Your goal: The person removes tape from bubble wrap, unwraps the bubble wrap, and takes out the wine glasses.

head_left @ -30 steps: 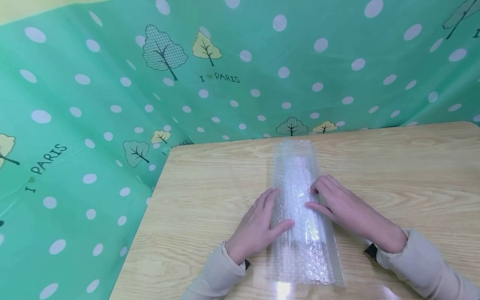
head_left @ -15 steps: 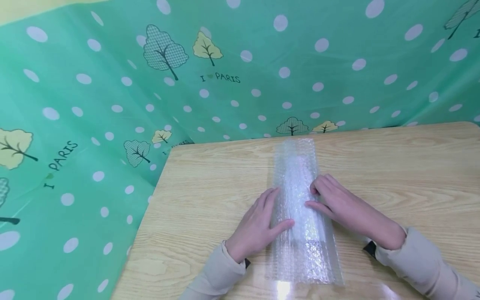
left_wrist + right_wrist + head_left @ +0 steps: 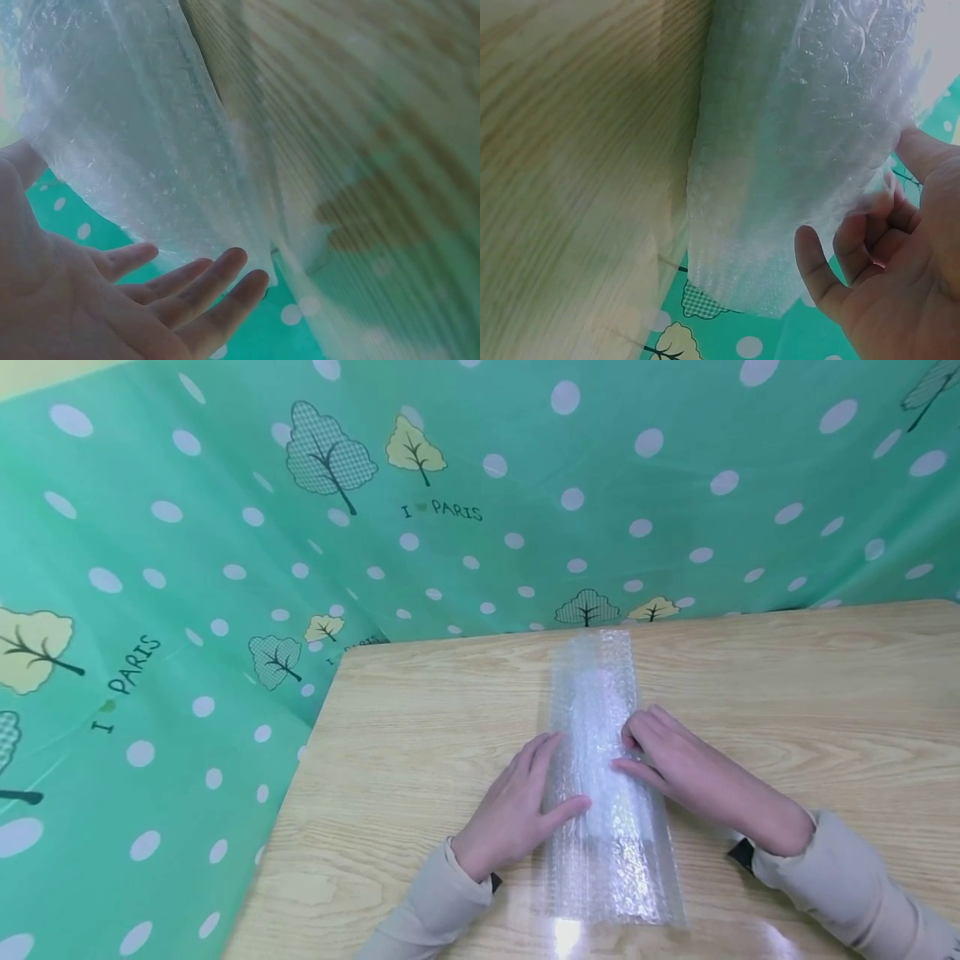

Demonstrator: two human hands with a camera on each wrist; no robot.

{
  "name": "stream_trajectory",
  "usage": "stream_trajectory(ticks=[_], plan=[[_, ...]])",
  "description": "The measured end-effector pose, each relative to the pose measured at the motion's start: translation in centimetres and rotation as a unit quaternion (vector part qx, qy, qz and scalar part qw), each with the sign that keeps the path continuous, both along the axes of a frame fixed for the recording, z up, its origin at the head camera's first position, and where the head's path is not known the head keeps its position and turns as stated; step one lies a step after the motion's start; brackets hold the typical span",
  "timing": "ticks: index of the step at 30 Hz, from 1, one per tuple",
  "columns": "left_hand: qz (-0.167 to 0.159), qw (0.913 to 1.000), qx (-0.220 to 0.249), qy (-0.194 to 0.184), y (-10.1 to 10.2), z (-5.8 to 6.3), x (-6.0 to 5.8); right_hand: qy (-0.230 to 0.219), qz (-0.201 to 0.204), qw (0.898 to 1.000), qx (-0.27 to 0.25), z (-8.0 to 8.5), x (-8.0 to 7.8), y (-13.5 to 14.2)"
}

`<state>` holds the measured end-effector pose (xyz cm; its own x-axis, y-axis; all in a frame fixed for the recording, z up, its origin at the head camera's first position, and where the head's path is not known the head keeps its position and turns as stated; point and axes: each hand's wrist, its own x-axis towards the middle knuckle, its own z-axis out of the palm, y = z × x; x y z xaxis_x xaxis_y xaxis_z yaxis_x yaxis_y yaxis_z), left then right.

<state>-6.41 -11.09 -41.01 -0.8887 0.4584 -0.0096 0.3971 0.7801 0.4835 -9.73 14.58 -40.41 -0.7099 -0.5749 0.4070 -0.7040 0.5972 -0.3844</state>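
Note:
A long strip of clear bubble wrap (image 3: 600, 827), folded into layers, lies lengthwise on the wooden table. A paler area shows through its middle; whether something is inside, I cannot tell. Along its left side rests my left hand (image 3: 517, 810), fingers extended, thumb lying on top of the wrap. My right hand (image 3: 678, 768) holds the right edge, with curled fingers at the side and the thumb on the upper surface. In the left wrist view, the left fingers (image 3: 217, 281) spread beside the wrap. The right wrist view shows the right thumb (image 3: 926, 154) against the wrap.
The wooden table (image 3: 405, 718) extends to both sides of the wrap. Behind it and at the left hangs a green dotted cloth (image 3: 465, 485) with printed trees. Light sleeves cover both forearms, with a dark strap piece (image 3: 741, 856) at the right wrist.
Both hands keep nearly the same place on the bubble wrap. The head view has shifted slightly, and the cloth at the left hangs differently from a second ago.

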Motion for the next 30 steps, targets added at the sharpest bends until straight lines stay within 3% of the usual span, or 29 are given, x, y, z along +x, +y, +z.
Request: stream_trajectory(ticks=[6,14,23,30], plan=[[0.002,1.0000,-0.004,-0.006,-0.01,0.04,0.04,-0.009,0.005,1.000,-0.003,0.00,0.10,-0.06],[0.000,1.0000,-0.002,-0.005,-0.08,-0.08,-0.06,-0.064,-0.011,0.998,0.002,0.37,0.37,-0.04],[-0.001,1.0000,-0.007,0.001,-0.20,-0.10,-0.06,0.001,-0.003,1.000,-0.022,-0.01,0.13,-0.06],[-0.006,0.9999,-0.013,0.009,-0.31,0.16,-0.06,-0.030,-0.016,0.999,-0.002,0.29,0.13,-0.18]])
